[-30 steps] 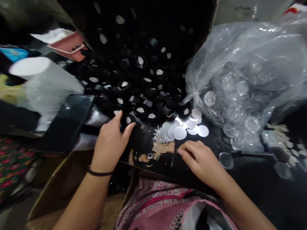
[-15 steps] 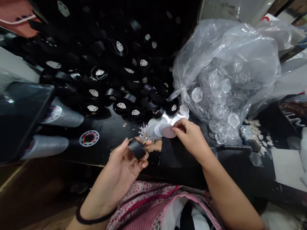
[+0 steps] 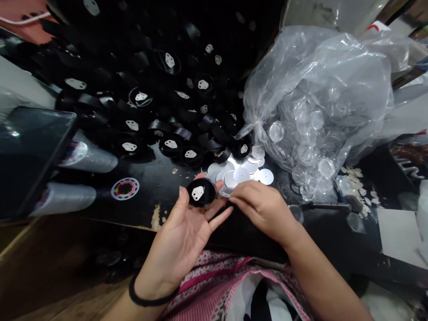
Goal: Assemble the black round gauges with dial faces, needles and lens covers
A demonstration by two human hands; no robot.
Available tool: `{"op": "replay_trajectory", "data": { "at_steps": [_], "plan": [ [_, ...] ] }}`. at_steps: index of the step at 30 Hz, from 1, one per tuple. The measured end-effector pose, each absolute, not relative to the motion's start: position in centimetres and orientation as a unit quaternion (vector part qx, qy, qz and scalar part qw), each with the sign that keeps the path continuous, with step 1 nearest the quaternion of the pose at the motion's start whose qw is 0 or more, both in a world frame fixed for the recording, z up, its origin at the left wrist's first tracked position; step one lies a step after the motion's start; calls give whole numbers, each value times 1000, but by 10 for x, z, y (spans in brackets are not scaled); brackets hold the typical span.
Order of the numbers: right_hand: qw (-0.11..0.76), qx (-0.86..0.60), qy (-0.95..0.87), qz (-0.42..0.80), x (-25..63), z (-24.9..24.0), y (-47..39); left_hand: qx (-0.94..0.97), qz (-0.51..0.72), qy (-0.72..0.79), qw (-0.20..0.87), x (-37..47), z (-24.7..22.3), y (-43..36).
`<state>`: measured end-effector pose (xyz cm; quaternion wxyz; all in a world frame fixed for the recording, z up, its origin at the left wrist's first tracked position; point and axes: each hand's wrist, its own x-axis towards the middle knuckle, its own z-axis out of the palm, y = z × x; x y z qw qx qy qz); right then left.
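My left hand [image 3: 190, 227], palm up, holds a round black plastic case [image 3: 209, 192] by its rim. The case's open side faces up, and a small white piece with holes [image 3: 197, 193] sits inside it. Close beside it, my right hand [image 3: 264, 207] pinches a thin pale disc [image 3: 225, 192], mostly hidden by the fingers, at the right edge of the case. Just beyond both hands lies a loose spread of white discs [image 3: 241, 174], some with a tiny centre mark.
Many black cases [image 3: 170, 145] with white pieces are heaped at the back. A clear plastic bag [image 3: 317, 89] of transparent round covers stands at the right. On the left are stacks of discs in clear wrap [image 3: 70, 198] and one printed dial [image 3: 125, 189].
The left hand has turned the black case so its open side faces up. My right hand has drawn a disc from the pile toward the case, and the white discs have spread.
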<state>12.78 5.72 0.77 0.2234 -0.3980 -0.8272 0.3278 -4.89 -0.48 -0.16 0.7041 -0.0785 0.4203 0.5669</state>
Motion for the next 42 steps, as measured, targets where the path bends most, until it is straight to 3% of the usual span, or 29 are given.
{"op": "replay_trajectory", "data": {
  "at_steps": [2,6,9,17,33,42],
  "plan": [
    [234,-386,-820,351,126,6,48,-49,580,428,692,-44,-2,-9],
    [314,-498,-691,420,122,-2,41,45,611,467,637,-34,0,-21],
    [308,-544,-610,487,122,-3,41,71,601,479,636,-31,-2,-25],
    [333,-503,-667,437,117,21,37,27,546,448,708,-26,-6,-18],
    [252,-544,-648,470,119,16,40,167,485,466,720,-29,-24,-26],
    [162,-497,-671,526,118,15,31,231,459,565,646,-48,-34,-45]
  ]
}}
